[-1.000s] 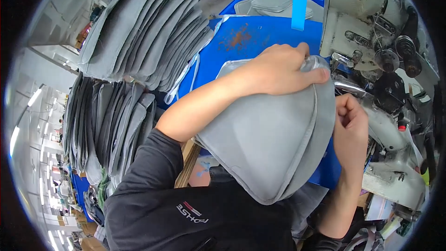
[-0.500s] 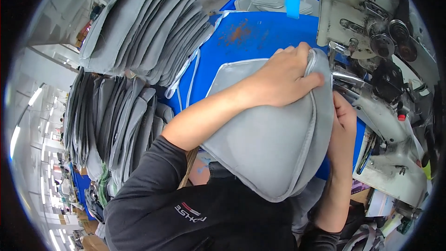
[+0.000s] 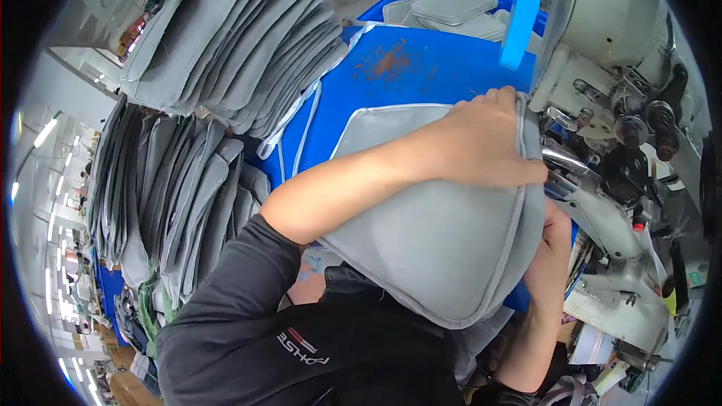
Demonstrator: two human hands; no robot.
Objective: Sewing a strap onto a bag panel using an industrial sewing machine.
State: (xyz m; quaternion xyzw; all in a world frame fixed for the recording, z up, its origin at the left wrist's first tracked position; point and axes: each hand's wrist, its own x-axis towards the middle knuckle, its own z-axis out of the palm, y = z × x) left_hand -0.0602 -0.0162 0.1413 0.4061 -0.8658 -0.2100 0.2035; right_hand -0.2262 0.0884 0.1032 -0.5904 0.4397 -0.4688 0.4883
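Note:
A grey fabric cover [image 3: 421, 248] with piped seams lies at an angle in front of my body, its right edge against the sewing machine. My left hand [image 3: 489, 139] reaches across it, fingers curled over the far right edge and thumb pressing near the seam; it is slightly blurred. My right hand [image 3: 549, 233] is at the cover's right side, lower down, with curled fingers at the edge and partly hidden behind the fabric. The machine's metal head and fittings [image 3: 594, 180] stand just right of both hands.
Two tall stacks of grey fabric pieces [image 3: 226, 37] stand at the left. Behind the cover is a blue work surface [image 3: 451, 60] with white tape along its left edge and a brown stain. A blue bin [image 3: 368, 13] holds grey pieces. A blue vertical bar [image 3: 519, 22] hangs beside the machine.
My left hand has slid nearer my body along the cover's edge, its thumb lower. My right hand has moved down along the right side and is more tucked behind the cover.

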